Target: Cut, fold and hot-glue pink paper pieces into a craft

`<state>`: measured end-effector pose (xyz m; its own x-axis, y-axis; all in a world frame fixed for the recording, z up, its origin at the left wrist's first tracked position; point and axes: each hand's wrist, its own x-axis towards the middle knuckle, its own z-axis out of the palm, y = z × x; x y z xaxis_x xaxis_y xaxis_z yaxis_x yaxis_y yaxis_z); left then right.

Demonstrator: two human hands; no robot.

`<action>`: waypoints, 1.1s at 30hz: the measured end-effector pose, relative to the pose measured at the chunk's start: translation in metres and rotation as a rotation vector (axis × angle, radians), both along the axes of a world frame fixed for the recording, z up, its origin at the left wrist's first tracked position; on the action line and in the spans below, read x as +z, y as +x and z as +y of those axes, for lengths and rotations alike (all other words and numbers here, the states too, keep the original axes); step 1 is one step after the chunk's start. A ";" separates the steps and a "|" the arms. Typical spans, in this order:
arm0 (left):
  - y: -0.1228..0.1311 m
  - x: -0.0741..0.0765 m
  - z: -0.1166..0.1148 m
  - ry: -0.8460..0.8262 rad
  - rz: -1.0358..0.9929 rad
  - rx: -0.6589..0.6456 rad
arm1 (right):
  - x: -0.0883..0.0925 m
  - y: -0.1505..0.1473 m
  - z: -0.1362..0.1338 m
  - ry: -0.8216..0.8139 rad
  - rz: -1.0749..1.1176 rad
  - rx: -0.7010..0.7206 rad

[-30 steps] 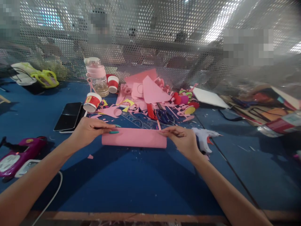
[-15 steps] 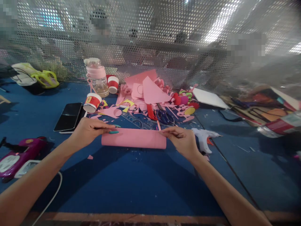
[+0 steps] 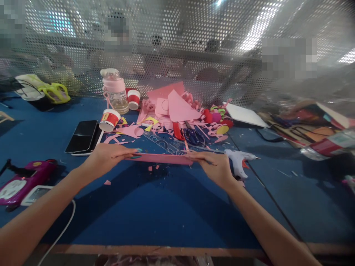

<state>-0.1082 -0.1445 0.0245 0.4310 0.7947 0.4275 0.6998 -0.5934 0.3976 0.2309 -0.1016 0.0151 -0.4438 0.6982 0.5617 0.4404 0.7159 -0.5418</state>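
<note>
A pink foam sheet (image 3: 163, 159) is stretched between my two hands above the blue table, seen nearly edge-on as a narrow band. My left hand (image 3: 109, 156) pinches its left end, the teal fingernails showing against the pink. At the other end, my right hand (image 3: 212, 162) grips the sheet with its fingers pressed together. Just beyond the sheet lie a clear stencil ruler (image 3: 163, 143), scissors with dark blue handles (image 3: 195, 136) and a red-handled tool (image 3: 178, 130). A white glue gun (image 3: 239, 162) rests right beside my right hand.
Pink scraps (image 3: 183, 107) are heaped against the perforated metal screen (image 3: 166, 48). On the left are paper cups (image 3: 109, 120), a water bottle (image 3: 115, 90), a phone (image 3: 82, 136) and a purple toy-like vehicle (image 3: 33, 177) near a white cable (image 3: 66, 227). A labelled bottle (image 3: 330, 146) lies right.
The pink sheet was a wide curved roll facing me; now it shows as a thin flattened band. Small pink scraps on the table below it have come into view.
</note>
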 end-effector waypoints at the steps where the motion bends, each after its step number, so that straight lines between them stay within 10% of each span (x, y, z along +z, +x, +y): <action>1: -0.003 -0.005 -0.005 0.070 0.032 -0.041 | -0.002 0.002 -0.002 0.057 -0.036 0.021; 11: -0.014 -0.058 -0.054 0.225 0.282 -0.220 | -0.046 0.025 -0.020 0.160 -0.353 0.357; 33: -0.006 -0.044 -0.054 0.094 0.312 -0.283 | -0.019 0.012 -0.048 0.411 -0.808 0.324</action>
<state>-0.1143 -0.1987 -0.0197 0.7464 0.5903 0.3072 0.5823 -0.8029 0.1280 0.2424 -0.1500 -0.0035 -0.9407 0.2904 0.1751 0.3181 0.9346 0.1589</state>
